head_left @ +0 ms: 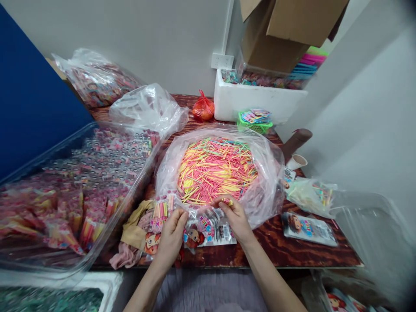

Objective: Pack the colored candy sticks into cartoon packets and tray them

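Observation:
My left hand [175, 227] is closed in a pinch at the top of a printed plastic pouch [196, 234] with a cartoon doll face. My right hand [237, 216] grips a small bundle of thin candy sticks [226, 201], their pink and yellow ends showing above the fingers. Beneath that hand lie more flat printed pouches, partly covered. Just beyond both hands, a large clear bag [268, 173] is rolled open around a heap of loose pink, yellow and green sticks [217, 169]. Left of my left hand rests a pouch with sticks inside [160, 210].
A clear tub [139, 173] of filled pouches stands left. Crumpled cloths [134, 234] lie beside it. Behind are a red bag [203, 108], a green basket [255, 125] and a white foam box [256, 99]. On the right are a pouch stack [308, 229] and a paper cup [296, 162].

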